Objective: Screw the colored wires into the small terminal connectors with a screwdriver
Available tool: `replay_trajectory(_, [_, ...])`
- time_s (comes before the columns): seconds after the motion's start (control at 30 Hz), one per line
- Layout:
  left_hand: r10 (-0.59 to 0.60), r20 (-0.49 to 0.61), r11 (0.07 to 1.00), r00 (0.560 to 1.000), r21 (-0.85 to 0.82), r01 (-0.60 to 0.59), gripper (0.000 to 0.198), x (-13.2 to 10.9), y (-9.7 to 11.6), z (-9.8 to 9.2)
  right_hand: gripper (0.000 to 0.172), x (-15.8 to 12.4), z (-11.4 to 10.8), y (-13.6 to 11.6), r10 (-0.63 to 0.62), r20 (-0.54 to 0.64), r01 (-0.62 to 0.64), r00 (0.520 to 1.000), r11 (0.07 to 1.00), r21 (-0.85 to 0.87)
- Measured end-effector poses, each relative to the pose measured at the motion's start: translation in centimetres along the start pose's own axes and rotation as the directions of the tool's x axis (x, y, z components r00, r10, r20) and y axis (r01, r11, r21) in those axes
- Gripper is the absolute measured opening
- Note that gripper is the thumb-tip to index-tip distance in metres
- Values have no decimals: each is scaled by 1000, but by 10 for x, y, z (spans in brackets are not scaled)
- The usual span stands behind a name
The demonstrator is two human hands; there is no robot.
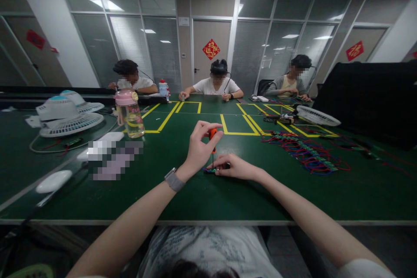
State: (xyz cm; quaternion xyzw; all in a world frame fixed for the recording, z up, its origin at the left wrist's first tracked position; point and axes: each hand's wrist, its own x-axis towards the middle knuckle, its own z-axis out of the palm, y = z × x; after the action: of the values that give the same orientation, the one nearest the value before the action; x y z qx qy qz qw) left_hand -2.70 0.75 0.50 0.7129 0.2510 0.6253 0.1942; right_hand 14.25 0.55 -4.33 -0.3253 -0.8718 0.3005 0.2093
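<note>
My left hand (202,143) is closed round the orange and black handle of a screwdriver (213,135), which stands upright. Its thin shaft points down at a small green circuit board (210,170) lying on the green table (182,200). With thumb and fingertips, my right hand (233,167) grips the right side of that board. Whether the screwdriver's tip sits in a screw is too small to tell. A grey-strapped watch is on my left wrist.
Right of my hands lies a row of wired circuit boards (302,152). A pink-lidded bottle (129,113), white fans (68,117) and a white oval device (54,181) stand left. Yellow tape (239,133) marks the table. Several people sit opposite.
</note>
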Motion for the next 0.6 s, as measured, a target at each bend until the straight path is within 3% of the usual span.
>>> replay_trajectory(0.23, [-76, 56, 986, 996, -147, 83, 30, -1, 0, 0, 32, 0, 0, 1, -11, 0, 11, 1000, 1000, -19])
replay_trajectory(0.47, [-26, 31, 999, 999, -27, 27, 16, 1, 1, -1, 33, 0, 0, 1, -16, -1, 16, 1000, 1000, -21])
replay_trajectory(0.6, [-29, 27, 999, 999, -18, 29, 19, 1, 0, -1, 32, 0, 0, 1, -17, -2, 17, 1000, 1000, -23])
